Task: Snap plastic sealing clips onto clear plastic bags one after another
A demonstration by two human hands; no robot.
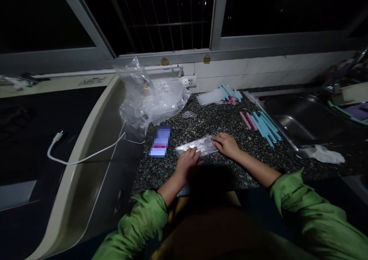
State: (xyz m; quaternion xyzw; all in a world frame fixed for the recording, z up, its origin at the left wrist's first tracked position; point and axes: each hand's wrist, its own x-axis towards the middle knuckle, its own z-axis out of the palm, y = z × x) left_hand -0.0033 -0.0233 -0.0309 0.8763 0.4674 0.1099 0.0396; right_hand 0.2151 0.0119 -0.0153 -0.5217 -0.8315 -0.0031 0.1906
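Note:
A flat, clear plastic bag [204,144] lies on the speckled counter in front of me. My left hand [186,163] rests on its left part, fingers stretched over the plastic and thumb apart. At the bag's right end, my right hand [226,145] has its fingers closed on the edge. Right of that hand lie loose light-blue sealing clips [264,127] and pink clips [248,121], long and thin. A phone [160,142] with a blurred screen lies left of the bag.
Crumpled clear bags [161,99] stand at the back left, near a wall socket [189,81]. More clips lie on a stack of translucent bags [211,97]. A steel sink [299,118] is on the right, with a white cloth-like item [326,154] at its front. A white cable [86,161] hangs left.

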